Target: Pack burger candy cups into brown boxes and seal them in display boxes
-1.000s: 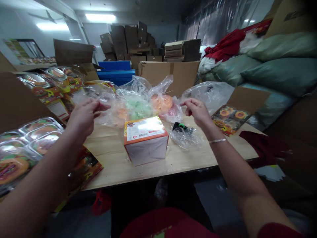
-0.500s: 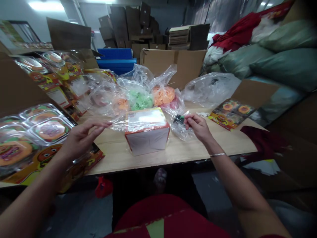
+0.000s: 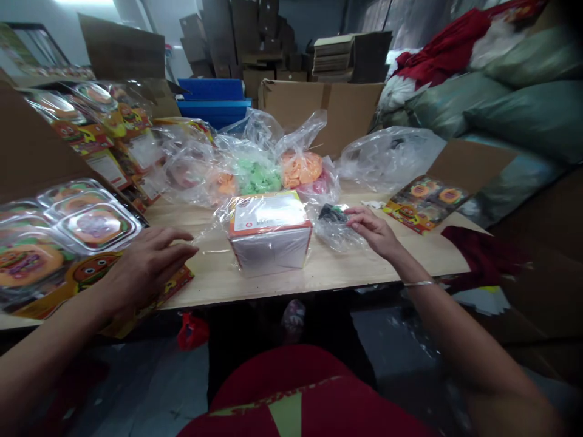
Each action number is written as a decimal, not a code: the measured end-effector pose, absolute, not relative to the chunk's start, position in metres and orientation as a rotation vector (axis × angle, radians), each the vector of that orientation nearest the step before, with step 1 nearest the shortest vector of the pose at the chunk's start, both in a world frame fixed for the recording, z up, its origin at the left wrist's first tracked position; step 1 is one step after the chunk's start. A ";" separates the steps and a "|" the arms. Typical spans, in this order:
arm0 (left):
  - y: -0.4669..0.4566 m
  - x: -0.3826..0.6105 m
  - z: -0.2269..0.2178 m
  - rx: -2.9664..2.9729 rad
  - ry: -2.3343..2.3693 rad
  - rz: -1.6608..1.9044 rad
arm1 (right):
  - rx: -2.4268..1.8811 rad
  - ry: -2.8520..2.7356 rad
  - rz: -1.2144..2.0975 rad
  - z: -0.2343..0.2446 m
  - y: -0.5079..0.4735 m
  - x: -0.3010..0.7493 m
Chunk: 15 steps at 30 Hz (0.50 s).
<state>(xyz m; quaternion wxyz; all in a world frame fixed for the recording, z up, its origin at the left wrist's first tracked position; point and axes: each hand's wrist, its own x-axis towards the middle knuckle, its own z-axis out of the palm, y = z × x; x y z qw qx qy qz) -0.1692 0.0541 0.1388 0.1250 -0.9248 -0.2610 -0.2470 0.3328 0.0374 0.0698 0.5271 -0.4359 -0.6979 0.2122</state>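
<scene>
A small orange-and-white box (image 3: 269,246) with a white label stands in the middle of the wooden table (image 3: 350,267). A clear plastic film (image 3: 216,227) lies draped over it. My left hand (image 3: 146,264) reaches in low from the left, fingers together at the film's left edge and pinching it. My right hand (image 3: 374,229) is to the right of the box, fingertips pinched on the film's right edge, against a small clear bag (image 3: 336,226) holding a black and green item.
Clear bags of green, orange and pink pieces (image 3: 262,176) lie behind the box. Blister-packed toys (image 3: 93,224) are stacked at the left, printed cards (image 3: 426,203) at the right. Cardboard boxes (image 3: 346,109), blue crates (image 3: 212,97) and stuffed sacks (image 3: 523,115) fill the back.
Both hands came down from chest height toward the table. The clear film they held stretched in the air now lies over the box.
</scene>
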 end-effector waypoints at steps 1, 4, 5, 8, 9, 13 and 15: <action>0.054 -0.165 0.140 -2.719 -0.826 -0.808 | -1.020 -1.546 0.521 0.067 0.041 0.328; 0.062 -0.147 0.152 -2.775 -1.186 -1.223 | -0.920 -1.158 0.618 0.066 0.064 0.312; 0.068 -0.141 0.157 -2.775 -1.318 -1.420 | -0.895 -1.066 0.650 0.070 0.074 0.308; 0.090 -0.121 0.175 -2.756 -1.437 -2.035 | -0.866 -0.945 0.684 0.091 0.101 0.308; 0.098 -0.115 0.182 -2.761 -1.403 -2.180 | -0.868 -0.934 0.669 0.099 0.106 0.311; 0.124 -0.094 0.208 -2.769 -1.307 -2.503 | -0.850 -0.860 0.426 0.123 0.084 0.304; 0.131 -0.087 0.219 -2.785 -1.302 -2.551 | -0.778 -0.963 0.032 0.119 0.057 0.272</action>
